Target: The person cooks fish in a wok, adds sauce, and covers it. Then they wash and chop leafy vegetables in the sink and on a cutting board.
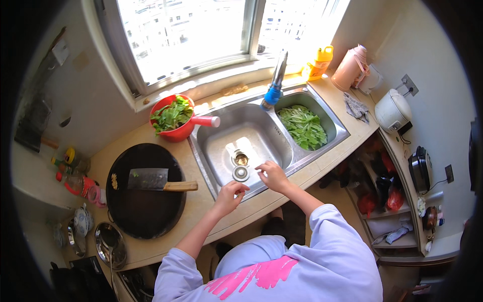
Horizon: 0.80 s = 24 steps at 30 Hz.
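My left hand (229,196) hovers over the front rim of the steel sink, fingers curled and nothing visible between them. To its right, my right hand (272,176) is raised above the large basin (260,132), its fingers apart. Between and beyond the hands, a round metal drain strainer (240,173) lies beside the drain hole (240,158). Leafy greens (303,127) fill the smaller right basin. More greens (174,114) stand in a red plastic dipper (177,132) at the sink's left corner.
A cleaver (151,179) with a wooden handle lies on a round black board (145,215), left of the sink. The faucet (277,79) rises behind the basins. A yellow jug (319,64), a pink thermos (349,68), a grey cloth (356,107) and a rice cooker (392,110) are at the right.
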{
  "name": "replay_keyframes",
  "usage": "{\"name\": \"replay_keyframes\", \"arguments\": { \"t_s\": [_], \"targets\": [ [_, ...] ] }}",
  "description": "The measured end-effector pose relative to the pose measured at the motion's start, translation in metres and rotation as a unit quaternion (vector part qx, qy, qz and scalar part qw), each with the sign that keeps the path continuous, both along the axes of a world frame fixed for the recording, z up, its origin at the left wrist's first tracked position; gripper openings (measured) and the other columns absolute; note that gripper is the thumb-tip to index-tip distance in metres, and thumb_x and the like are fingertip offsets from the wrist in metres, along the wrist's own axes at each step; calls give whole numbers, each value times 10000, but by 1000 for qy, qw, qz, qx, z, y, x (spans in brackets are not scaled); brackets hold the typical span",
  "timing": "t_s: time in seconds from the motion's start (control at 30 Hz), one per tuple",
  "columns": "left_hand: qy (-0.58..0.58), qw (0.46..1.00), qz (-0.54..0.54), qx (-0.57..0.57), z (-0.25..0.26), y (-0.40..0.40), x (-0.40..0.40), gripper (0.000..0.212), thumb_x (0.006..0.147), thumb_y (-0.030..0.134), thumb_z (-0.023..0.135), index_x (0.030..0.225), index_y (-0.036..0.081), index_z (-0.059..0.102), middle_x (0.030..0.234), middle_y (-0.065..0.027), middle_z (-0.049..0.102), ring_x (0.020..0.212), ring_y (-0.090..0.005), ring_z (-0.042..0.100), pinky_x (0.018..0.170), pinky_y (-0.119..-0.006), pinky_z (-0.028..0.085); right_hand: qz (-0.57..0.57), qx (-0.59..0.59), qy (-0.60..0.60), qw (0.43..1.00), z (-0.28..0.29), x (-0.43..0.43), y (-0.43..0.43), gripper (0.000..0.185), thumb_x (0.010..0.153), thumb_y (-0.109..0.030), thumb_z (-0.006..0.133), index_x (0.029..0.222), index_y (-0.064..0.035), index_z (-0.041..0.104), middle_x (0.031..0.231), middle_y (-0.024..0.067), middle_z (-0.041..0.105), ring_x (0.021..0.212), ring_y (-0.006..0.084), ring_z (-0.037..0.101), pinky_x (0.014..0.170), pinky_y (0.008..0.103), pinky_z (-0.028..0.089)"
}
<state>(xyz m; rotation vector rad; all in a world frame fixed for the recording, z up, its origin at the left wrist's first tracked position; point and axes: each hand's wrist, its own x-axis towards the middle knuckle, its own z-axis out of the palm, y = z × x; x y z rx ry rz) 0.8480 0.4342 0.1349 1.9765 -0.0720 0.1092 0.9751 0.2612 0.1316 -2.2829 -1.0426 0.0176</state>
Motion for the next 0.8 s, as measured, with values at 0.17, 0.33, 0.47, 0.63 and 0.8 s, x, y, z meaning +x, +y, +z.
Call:
{"name": "replay_keyframes", "arguments": {
  "t_s": [0.17,0.33,0.47,0.63,0.8],
  "targets": [
    [-10,999,-41,-16,4,-78,108,208,764,-41,548,925,56,638,793,-87,587,741,-164,592,688,-267,473,-93,-78,30,992,3,108,-148,147,734,-82,569,866,-55,628,786,128,578,803,303,544,737,392,444],
    [80,987,-57,-124,-37,-179,228,262,792,-63,458,991,20,606,856,-82,602,771,-137,580,714,-260,475,-107,-144,49,983,-24,235,-206,212,738,-116,584,939,-53,610,841,146,595,864,316,553,780,399,447],
    [185,953,32,-237,-70,-218,289,281,797,-2,480,1053,26,592,877,-88,636,804,-135,589,723,-267,475,-42,-213,76,973,-54,274,-212,336,730,-168,622,1046,-67,570,991,163,575,982,316,520,848,401,422],
    [280,943,167,-67,-113,-220,348,499,748,259,623,1185,46,511,1050,-156,602,983,-265,574,868,-333,438,-77,-249,92,961,-81,312,-219,544,718,-224,653,1211,-93,466,1127,178,494,1062,338,463,909,418,380],
    [399,864,305,-22,-117,-226,401,891,711,390,634,1394,100,140,1362,-329,138,1272,-468,158,1032,-485,216,-32,-269,72,960,-85,341,-202,827,688,-299,701,1362,-111,260,1380,249,223,1282,414,204,1035,480,229]
  ]
}}
